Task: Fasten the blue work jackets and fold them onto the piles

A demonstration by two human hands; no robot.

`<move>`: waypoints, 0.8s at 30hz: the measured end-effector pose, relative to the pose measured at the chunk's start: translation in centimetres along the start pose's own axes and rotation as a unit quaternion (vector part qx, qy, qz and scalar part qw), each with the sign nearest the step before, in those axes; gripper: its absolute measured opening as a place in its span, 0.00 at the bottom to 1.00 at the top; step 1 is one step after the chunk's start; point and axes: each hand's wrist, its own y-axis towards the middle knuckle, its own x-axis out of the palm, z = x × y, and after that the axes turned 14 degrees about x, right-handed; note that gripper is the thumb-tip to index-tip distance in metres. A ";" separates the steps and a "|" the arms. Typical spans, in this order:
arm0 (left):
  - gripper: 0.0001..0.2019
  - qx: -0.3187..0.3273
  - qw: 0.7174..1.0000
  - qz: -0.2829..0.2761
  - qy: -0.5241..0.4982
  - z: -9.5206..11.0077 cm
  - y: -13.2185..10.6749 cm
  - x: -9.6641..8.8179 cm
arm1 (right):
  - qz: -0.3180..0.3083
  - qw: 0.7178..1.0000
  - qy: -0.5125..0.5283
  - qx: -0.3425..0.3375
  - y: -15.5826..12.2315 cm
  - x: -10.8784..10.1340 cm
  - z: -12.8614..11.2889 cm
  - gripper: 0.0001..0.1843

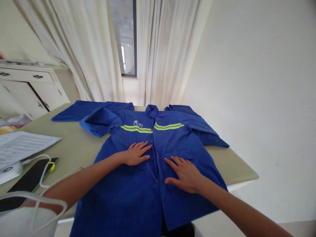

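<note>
Pressing L hand point(136, 154), R hand point(183, 175) on blue-cloth jkt point(123, 197)

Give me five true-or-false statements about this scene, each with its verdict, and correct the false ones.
1. The left hand and right hand both rest flat on the blue work shirt. True.
2. The right hand grips a pen. False: it is open and holds nothing.
3. Yellow-green reflective stripes cross the shirt's chest. True.
4. The shirt lies on the floor. False: it lies on a beige table.
5. A black smartphone lies to the left of the shirt. True.
</note>
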 end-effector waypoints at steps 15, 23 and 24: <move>0.42 -0.233 0.961 0.125 0.081 -11.6 9.1 -1.2 | 0.125 0.977 0.118 0.126 28.3 -0.4 1.3 0.44; 0.42 -0.221 0.962 0.136 0.083 -12.9 10.5 -1.6 | 0.151 0.961 0.182 0.145 40.5 -3.7 4.4 0.37; 0.42 -0.220 0.962 0.139 0.084 -12.9 10.5 -1.6 | 0.151 0.959 0.189 0.147 41.7 -4.3 4.6 0.38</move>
